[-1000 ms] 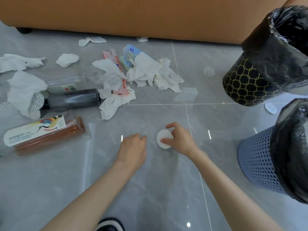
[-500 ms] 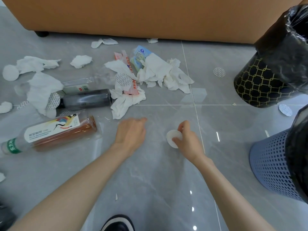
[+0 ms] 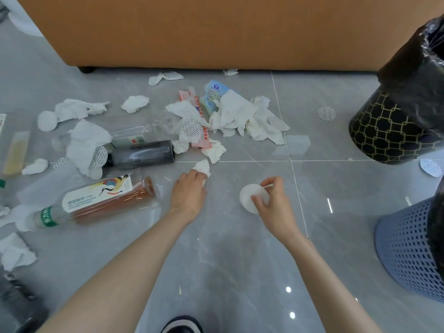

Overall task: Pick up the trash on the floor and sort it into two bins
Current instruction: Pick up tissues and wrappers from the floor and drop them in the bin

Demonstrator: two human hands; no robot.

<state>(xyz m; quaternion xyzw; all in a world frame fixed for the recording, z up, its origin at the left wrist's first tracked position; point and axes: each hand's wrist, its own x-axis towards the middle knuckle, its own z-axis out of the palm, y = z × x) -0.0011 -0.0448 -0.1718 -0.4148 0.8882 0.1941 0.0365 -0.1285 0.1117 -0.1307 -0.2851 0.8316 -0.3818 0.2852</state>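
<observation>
The black bin [image 3: 384, 131] and blue bin [image 3: 403, 248] wait at the right, litter still spread over the floor [image 3: 240, 260]. The left hand [image 3: 189, 193], empty a moment ago, now curls round a crumpled tissue [image 3: 201, 167] there. The right hand [image 3: 274, 200] keeps pinching the white round pad [image 3: 247, 197], so both pieces look ready to lift.

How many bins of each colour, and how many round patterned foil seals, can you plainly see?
Black bin with gold lattice: 1
Blue perforated plastic bin: 1
Round patterned foil seals: 4
Total: 6
More seals may be hidden under the litter.
</observation>
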